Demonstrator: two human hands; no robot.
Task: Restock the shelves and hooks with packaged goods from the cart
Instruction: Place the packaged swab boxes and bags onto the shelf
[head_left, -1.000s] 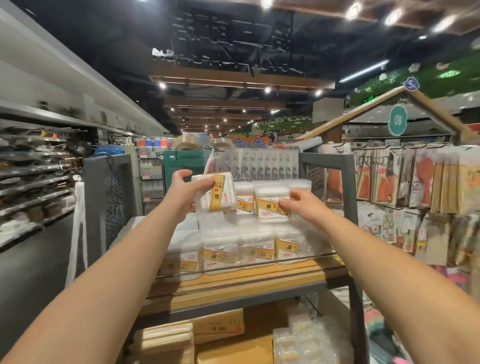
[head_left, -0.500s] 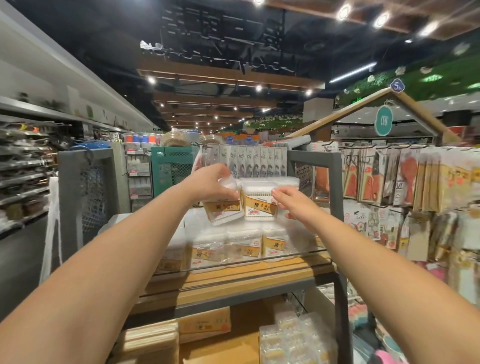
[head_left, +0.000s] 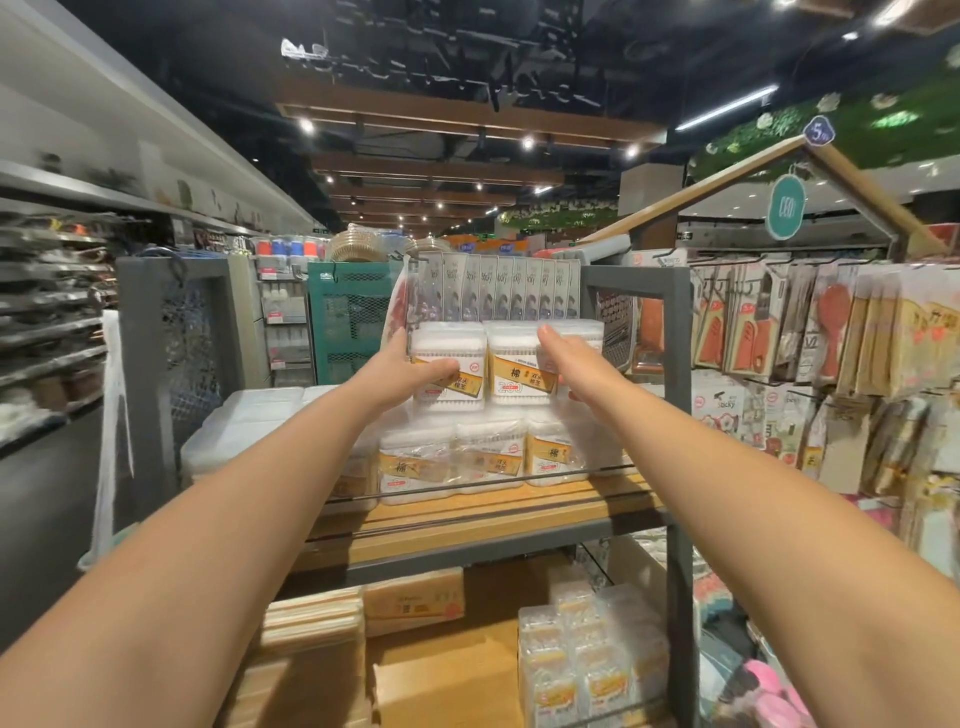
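A shop aisle runs ahead under a dark ceiling (head_left: 467, 47) crossed by wooden beams (head_left: 447, 111) set with small spotlights. Grey shelving (head_left: 49, 312) lines the left wall above a dark floor (head_left: 36, 519), and a teal mesh rack (head_left: 348, 312) stands farther back. A round teal sign (head_left: 787, 207) hangs from a sloped wooden frame at right

Retail shop aisle, grey metal-framed wooden shelf (head_left: 467, 525) stacked with clear cotton-swab boxes (head_left: 522, 364), packaged goods on hooks (head_left: 831, 332) to its right, round teal hanging sign (head_left: 787, 207) above

Swab boxes (head_left: 522, 364) stacked on shelf (head_left: 467, 525); hanging packs (head_left: 498, 291) seemingly behind.
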